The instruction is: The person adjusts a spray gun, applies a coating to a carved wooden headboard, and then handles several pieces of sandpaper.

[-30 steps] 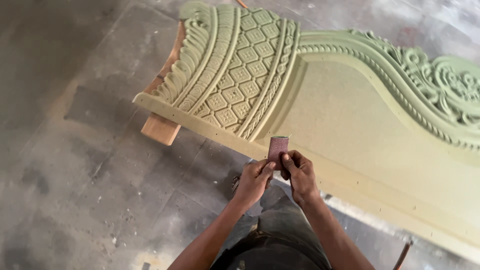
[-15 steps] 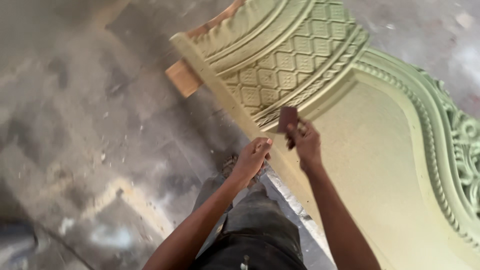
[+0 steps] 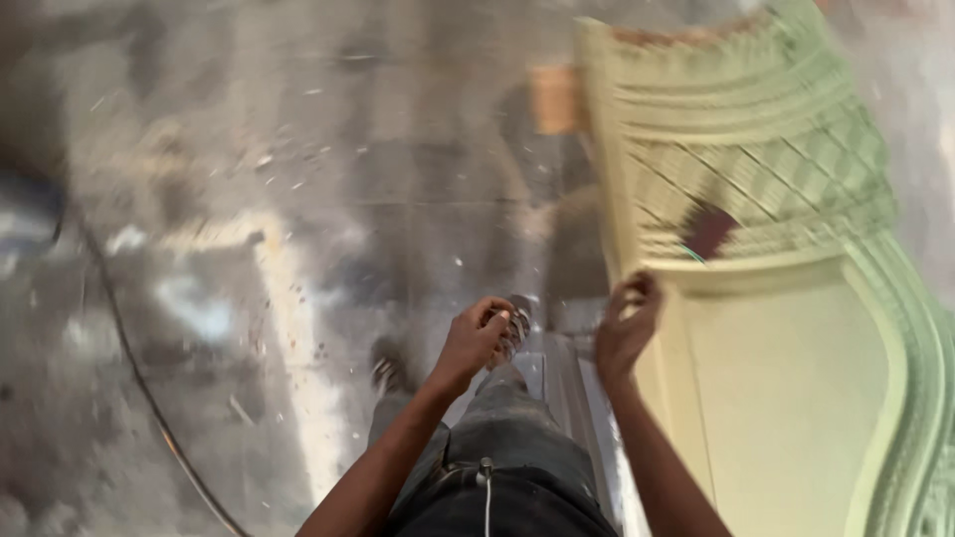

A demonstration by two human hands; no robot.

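A large pale-green carved wooden panel (image 3: 796, 378) with lattice and scroll relief fills the right side of this blurred head view. A small dark reddish piece of sandpaper (image 3: 708, 229) lies on the lattice carving, with no hand on it. My right hand (image 3: 627, 323) hovers at the panel's left edge, a little below the sandpaper, its fingers loosely curled and holding nothing. My left hand (image 3: 479, 336) hangs over the floor beside my leg, its fingers curled in with nothing in them.
The dusty grey concrete floor (image 3: 249, 199) is littered with chips. A dark cable (image 3: 129, 348) runs across it at the left. A wooden block (image 3: 552, 94) props the panel's far corner. My grey trousers (image 3: 497, 447) and my feet are below.
My head has swung left and down, so the panel has shifted to the right. My right hand has let go of the sandpaper, which now rests on the carving; both hands have drawn back.
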